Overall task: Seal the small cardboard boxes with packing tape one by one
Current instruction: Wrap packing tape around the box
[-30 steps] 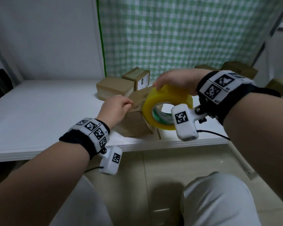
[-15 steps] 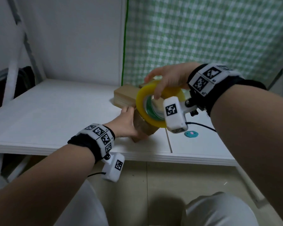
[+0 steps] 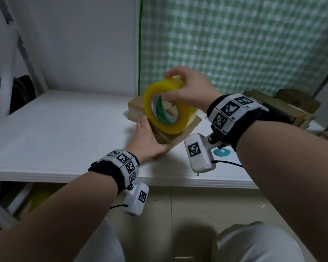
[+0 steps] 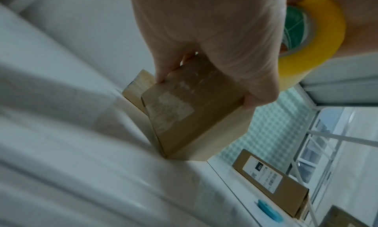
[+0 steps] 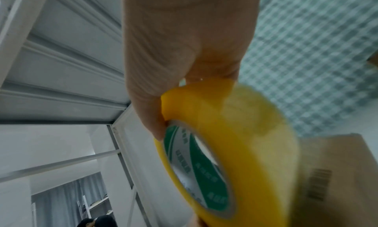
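Atop the small brown cardboard box (image 3: pixel 186 127) gripped by the left hand (image 3: pixel 147 140), the right hand (image 3: pixel 187 91) clutched a yellow packing-tape roll (image 3: pixel 167 108), seemingly touching it.

I am seeing a yellow tape roll (image 3: pixel 167 108) with a green-and-white core, a brown cardboard box (image 4: pixel 196 111), a white table (image 3: pixel 64 129), a green-and-white checked curtain (image 3: pixel 235 44) and a turquoise blob (image 3: pixel 222 152).

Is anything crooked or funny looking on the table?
Yes. The small cardboard box under the tape roll is tipped up on one edge, not flat; the left hand holds it that way. Its side has pale torn patches, like a peeled-off label. A little blue thing lies by the table's front edge.
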`<state>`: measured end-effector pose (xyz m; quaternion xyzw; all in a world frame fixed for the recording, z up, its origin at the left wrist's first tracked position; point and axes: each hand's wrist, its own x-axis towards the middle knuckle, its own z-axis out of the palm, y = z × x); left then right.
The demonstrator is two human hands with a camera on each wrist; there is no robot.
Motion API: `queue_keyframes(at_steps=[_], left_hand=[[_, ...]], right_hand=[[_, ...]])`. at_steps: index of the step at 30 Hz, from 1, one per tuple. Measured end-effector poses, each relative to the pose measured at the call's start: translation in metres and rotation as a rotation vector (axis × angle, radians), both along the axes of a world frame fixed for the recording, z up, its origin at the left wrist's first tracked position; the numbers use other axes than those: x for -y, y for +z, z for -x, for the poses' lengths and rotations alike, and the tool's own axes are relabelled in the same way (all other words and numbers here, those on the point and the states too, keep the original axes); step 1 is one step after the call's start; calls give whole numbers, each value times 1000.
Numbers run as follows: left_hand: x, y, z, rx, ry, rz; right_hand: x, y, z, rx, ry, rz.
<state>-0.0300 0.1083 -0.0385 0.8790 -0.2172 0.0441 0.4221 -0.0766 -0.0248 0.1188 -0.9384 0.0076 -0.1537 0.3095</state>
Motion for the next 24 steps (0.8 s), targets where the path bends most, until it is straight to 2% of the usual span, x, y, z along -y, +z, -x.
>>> queue_keyframes(at_steps=[3,9,19,24], left_hand=[[-2,-4,-8,-47,11,47],[-1,-11,-15,-98,-1,53],[-2,-7,-23,-109,22,42],[-2,-9,-22,-62,-47,28]], right_hand=[[4,-11,0,-117,69,-103],[0,-30,-9,-65,90,-221],[35,-22,18,-115,66,-167],[47,-31,41,-189,109,-111]])
